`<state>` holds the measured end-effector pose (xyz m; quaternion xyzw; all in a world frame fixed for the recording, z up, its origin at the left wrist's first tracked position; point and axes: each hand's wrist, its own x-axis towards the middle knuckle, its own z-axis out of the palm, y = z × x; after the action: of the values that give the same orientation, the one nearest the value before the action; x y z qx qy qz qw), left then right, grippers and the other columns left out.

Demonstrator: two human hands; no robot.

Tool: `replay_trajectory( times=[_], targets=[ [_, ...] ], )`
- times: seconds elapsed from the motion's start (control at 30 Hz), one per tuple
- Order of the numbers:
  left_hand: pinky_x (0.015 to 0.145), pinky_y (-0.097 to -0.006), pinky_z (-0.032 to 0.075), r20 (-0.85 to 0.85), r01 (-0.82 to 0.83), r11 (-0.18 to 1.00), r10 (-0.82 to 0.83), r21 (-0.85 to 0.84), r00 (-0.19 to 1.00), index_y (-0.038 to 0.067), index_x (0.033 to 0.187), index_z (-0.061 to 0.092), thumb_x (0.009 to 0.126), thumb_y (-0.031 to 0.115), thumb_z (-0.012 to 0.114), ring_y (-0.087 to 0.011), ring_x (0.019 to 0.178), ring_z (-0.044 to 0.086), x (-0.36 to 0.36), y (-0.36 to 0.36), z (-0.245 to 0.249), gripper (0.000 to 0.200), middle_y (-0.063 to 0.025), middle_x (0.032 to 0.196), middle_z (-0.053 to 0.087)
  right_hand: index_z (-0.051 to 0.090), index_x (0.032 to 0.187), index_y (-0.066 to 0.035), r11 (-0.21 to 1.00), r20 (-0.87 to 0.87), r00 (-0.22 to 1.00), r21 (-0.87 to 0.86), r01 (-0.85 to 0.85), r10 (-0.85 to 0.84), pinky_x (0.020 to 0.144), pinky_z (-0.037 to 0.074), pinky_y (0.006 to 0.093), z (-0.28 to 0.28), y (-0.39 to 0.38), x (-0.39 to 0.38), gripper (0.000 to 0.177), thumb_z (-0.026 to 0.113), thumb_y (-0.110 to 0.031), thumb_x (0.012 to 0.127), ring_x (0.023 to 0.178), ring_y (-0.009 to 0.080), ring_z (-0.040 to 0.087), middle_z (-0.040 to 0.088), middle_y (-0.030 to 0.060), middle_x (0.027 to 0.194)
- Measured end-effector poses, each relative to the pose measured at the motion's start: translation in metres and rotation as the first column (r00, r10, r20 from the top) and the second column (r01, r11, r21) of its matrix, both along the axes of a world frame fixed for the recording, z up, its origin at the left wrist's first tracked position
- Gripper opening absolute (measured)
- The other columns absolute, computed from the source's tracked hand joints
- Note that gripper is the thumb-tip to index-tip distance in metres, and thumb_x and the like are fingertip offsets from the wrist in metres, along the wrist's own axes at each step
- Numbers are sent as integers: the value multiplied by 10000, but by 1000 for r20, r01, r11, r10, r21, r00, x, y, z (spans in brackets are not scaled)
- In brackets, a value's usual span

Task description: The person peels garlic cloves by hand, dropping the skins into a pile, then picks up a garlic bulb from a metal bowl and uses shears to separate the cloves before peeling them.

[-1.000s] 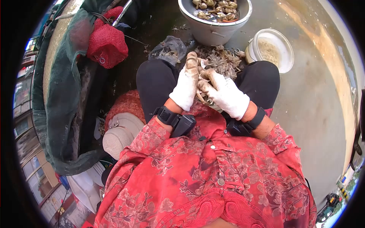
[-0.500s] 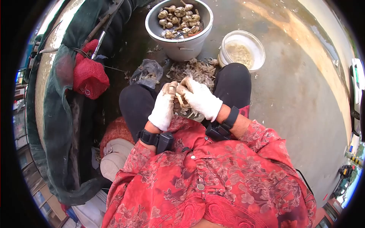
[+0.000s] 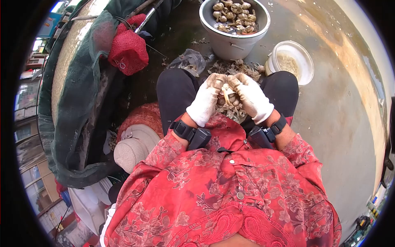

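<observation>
My left hand (image 3: 209, 99), in a white glove with soiled fingertips, is closed on one side of a garlic bulb (image 3: 226, 94). Opposite it, my right hand (image 3: 252, 98), gloved the same way, grips the bulb from the other side. The two sets of fingertips nearly meet over it and hide part of it. A pale stalk points down toward my lap. Just under the hands, between my thighs, lie more garlic pieces (image 3: 234, 100) and papery skins (image 3: 235, 112); what they rest in is mostly covered.
Beyond my knees stands a grey bucket (image 3: 234, 46) of whole garlic bulbs. A white tub (image 3: 305, 68) with pale peeled cloves is right of it. Garlic skins (image 3: 232, 68) and a clear plastic bag (image 3: 193, 59) lie on the ground. At left are a red mesh bag (image 3: 128, 51) and a hat (image 3: 131, 150).
The camera view has shifted, so everything sits further right. My hands have drawn slightly apart at the wrists, and more of the garlic between and below them shows.
</observation>
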<state>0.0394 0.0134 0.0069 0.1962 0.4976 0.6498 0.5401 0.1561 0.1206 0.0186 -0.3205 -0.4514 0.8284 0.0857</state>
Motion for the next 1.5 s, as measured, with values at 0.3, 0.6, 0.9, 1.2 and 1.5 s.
replay_trajectory(
  times=[0.3, 0.6, 0.9, 1.2, 1.5],
  targets=[
    [614, -212, 449, -163, -4, 999, -2, -37, 987, 66, 1136, 522, 976, 365, 516, -74, 728, 542, -8, -6, -6, 339, -1, 883, 572, 521, 1038, -6, 961, 113, 989, 247, -121, 95, 518, 450, 217, 12, -5, -1, 255, 515, -256, 985, 595, 75, 546, 604, 33, 767],
    [548, -209, 419, -374, -76, 983, 9, -166, 927, 52, 1077, 524, 970, 309, 524, -59, 652, 501, -18, 11, -18, 279, -9, 822, 561, 499, 1065, 6, 975, 73, 988, 164, -149, 139, 514, 447, 218, -5, 6, -12, 371, 527, -352, 974, 622, 78, 545, 579, 42, 786],
    [515, -196, 411, -405, -92, 981, 15, -170, 914, 82, 1068, 563, 991, 357, 459, -51, 634, 499, -44, 38, -41, 304, 6, 793, 535, 491, 1050, -2, 980, 11, 986, 103, -168, 167, 529, 450, 201, -32, 38, -41, 287, 531, -274, 967, 619, 76, 552, 589, 42, 771],
    [464, -216, 347, -248, -14, 981, -34, -192, 968, 69, 1027, 558, 962, 313, 527, -68, 522, 431, -69, 60, -46, 255, -3, 707, 488, 521, 1150, 4, 961, -2, 972, -148, -233, 235, 447, 332, 144, -45, 84, -43, 259, 538, -182, 971, 630, 16, 475, 582, 8, 866],
    [632, -244, 476, -669, 103, 895, -397, -435, 628, 6, 1074, 543, 943, 225, 543, -99, 703, 596, -79, 60, -82, 255, -51, 856, 627, 588, 1189, -48, 693, 411, 817, 721, -19, -404, 636, 454, 196, -28, 211, 28, 443, 545, -413, 941, 788, 69, 573, 649, 35, 967]
  ],
)
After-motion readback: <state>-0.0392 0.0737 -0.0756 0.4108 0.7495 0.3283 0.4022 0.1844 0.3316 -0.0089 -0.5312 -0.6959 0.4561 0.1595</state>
